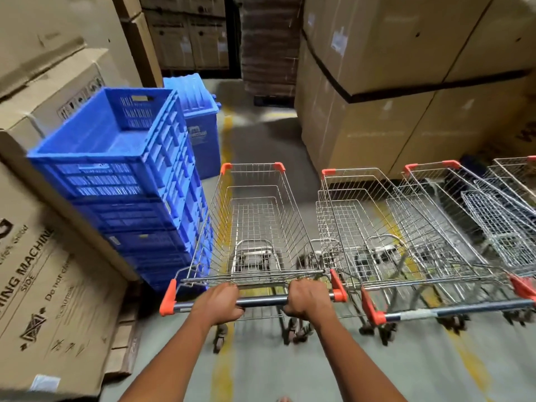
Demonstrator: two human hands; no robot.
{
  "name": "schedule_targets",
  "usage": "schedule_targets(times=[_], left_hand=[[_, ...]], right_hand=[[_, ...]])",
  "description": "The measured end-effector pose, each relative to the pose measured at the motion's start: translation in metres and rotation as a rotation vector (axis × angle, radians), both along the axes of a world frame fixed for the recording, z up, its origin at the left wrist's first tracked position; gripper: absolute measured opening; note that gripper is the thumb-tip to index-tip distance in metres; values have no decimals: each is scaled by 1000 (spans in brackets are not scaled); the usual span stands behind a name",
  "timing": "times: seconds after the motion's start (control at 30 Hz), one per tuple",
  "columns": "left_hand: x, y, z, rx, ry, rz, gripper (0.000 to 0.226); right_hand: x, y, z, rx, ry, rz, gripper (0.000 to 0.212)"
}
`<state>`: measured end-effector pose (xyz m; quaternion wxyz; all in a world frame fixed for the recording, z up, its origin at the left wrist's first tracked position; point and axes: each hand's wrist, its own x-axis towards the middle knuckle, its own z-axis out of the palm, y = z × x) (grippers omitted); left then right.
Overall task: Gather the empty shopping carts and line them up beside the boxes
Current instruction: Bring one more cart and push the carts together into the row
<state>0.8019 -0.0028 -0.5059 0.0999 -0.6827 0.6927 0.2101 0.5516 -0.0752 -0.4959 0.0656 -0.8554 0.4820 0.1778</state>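
Cart, empty, frame centre; left hand and right hand both wrapped round its handle. Parked carts close at right, boxes behind. Risk: drifting left would scrape the blue crates; veering right, baskets could snag.

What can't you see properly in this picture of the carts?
- Head view: rightmost cart is cut off by the right edge.
- Box lettering at left is blurred and cropped.
- Handle bar is partly hidden under the left hand and right hand.
- Blue bin's label is too small.
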Motion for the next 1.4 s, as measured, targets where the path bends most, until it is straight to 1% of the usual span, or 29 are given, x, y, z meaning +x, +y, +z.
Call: schedule_targets(times=[0.1,0.47,0.73,0.83,0.93,1.13,1.4], left_hand=[[-1,-1,2,21,4,19,21],[-5,9,12,26,19,35,20],[-15,24,13,13,23,-7,20],[-21,28,14,22,24,-9,22],[-28,32,14,20,16,-3,25],[-35,34,15,3,22,-15,19],[-36,34,17,-5,25,-25,20]], right_hand=[[-1,0,5,-30,1,24,34],[-2,12,7,11,26,6,31],[-10,28,3,-29,-2,-32,32],[-15,29,-2,-13,2,-40,31],[-23,32,-6,-34,0,-35,34],[-30,34,-8,-62,-29,-37,35],[-32,32,-12,-78,7,0,41]])
